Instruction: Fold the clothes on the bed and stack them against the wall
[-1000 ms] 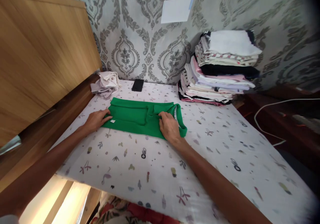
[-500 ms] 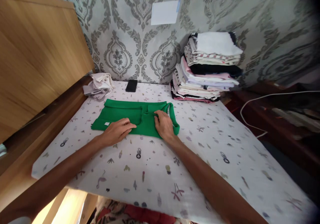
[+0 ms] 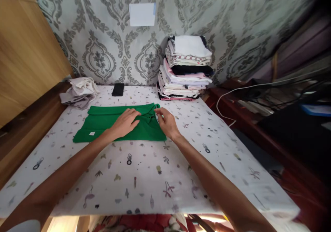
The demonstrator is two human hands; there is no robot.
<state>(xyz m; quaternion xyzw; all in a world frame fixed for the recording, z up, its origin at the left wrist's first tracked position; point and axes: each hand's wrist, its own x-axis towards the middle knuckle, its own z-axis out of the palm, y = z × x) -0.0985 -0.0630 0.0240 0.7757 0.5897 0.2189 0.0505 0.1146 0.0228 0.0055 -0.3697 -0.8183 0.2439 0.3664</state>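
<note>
A green garment (image 3: pixel 103 121), folded into a long rectangle with a small white label near its lower left, lies on the patterned white cloth (image 3: pixel 144 183). My left hand (image 3: pixel 125 123) rests on the middle of the garment, its fingers stretched toward the collar area. At the garment's right end, my right hand (image 3: pixel 167 122) pinches the collar edge between thumb and fingers. The fabric is bunched between the two hands, and part of the collar is hidden by my right hand.
A tall stack of folded clothes (image 3: pixel 188 77) stands at the back right. Crumpled light clothes (image 3: pixel 80 90) and a black phone (image 3: pixel 118 89) lie at the back left. A wooden panel (image 3: pixel 31 52) borders the left; a white cable (image 3: pixel 248 87) runs at the right.
The view has turned to the right. My left hand has moved along the garment toward the collar, and my right hand has shifted to the collar's edge, where the fabric is now drawn together.
</note>
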